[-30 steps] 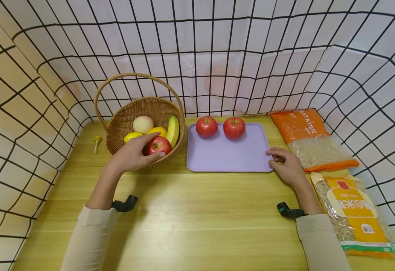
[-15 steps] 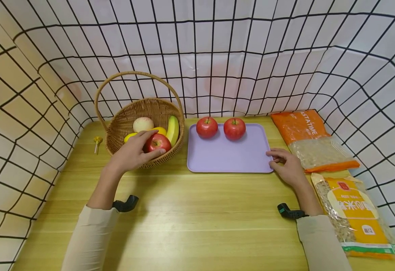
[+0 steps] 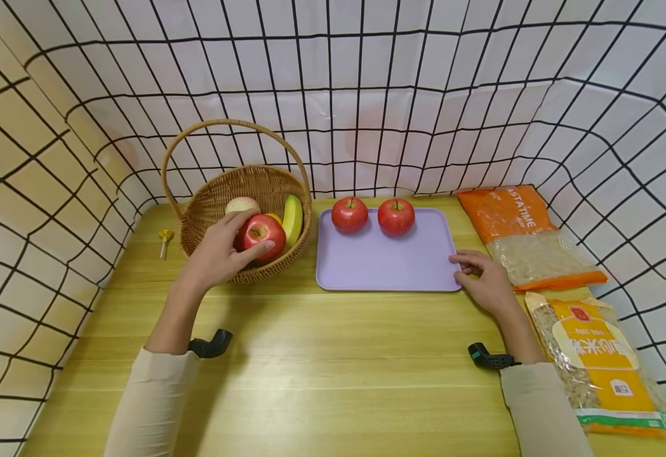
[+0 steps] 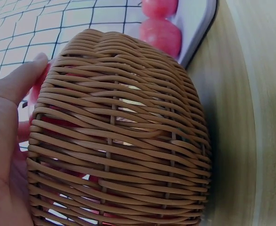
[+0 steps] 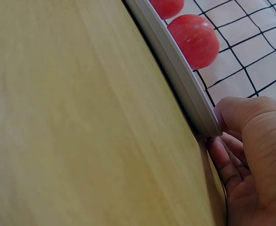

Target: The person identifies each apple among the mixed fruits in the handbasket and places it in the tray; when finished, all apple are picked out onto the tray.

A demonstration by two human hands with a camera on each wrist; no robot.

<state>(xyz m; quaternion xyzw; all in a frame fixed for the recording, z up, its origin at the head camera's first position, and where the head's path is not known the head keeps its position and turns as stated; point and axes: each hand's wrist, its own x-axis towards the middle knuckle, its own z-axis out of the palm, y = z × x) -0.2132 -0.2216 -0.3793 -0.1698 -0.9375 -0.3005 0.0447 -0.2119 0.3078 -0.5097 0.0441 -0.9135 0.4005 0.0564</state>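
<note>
My left hand grips a red apple at the front of the wicker basket, thumb across its near side. Beside that apple in the basket are a pale peach, a banana and a partly hidden yellow fruit. In the left wrist view, the basket's woven side covers most of the held apple. My right hand pinches the right edge of the lilac tray, with its thumb over the rim and fingers below in the right wrist view. Two red apples sit along the tray's back.
A yellow lollipop lies left of the basket. On the right rest an orange pasta bag and a yellow grain bag. Grid-patterned white sheeting encloses the wooden table at the back and sides.
My left hand has raised the apple slightly and shifted it back and left within the basket, hiding the lemon at the left. The right hand and tray have stayed in place.
</note>
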